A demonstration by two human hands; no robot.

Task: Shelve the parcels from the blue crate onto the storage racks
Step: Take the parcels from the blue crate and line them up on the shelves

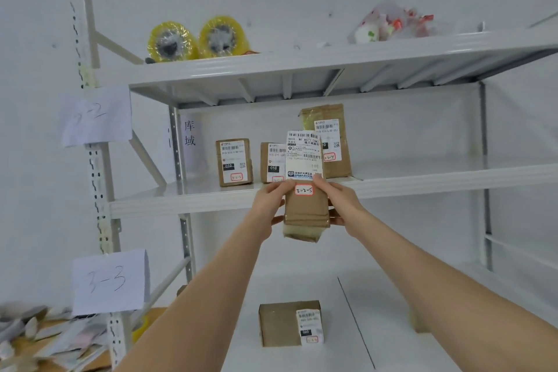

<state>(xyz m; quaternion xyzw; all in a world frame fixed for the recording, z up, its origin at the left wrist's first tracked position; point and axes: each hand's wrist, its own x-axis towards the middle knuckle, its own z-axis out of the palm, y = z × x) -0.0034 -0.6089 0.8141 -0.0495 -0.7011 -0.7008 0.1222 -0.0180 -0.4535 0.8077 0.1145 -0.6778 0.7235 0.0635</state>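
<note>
I hold a brown cardboard parcel (305,208) upright in front of the middle shelf (187,202) of the white rack. It carries a white shipping label and a small sticker reading 3-2-5. My left hand (270,202) grips its left side and my right hand (342,204) grips its right side. Three brown parcels stand on that shelf behind it: one at the left (234,161), one partly hidden (271,161), and a taller one (330,136). The blue crate is out of view.
Two yellow tape rolls (197,39) and a plastic-wrapped bundle (392,22) lie on the top shelf. One parcel (291,323) sits on the lower shelf. Paper signs 3-2 (96,116) and 3-3 (110,281) hang on the left post. Loose papers (45,335) pile at the bottom left.
</note>
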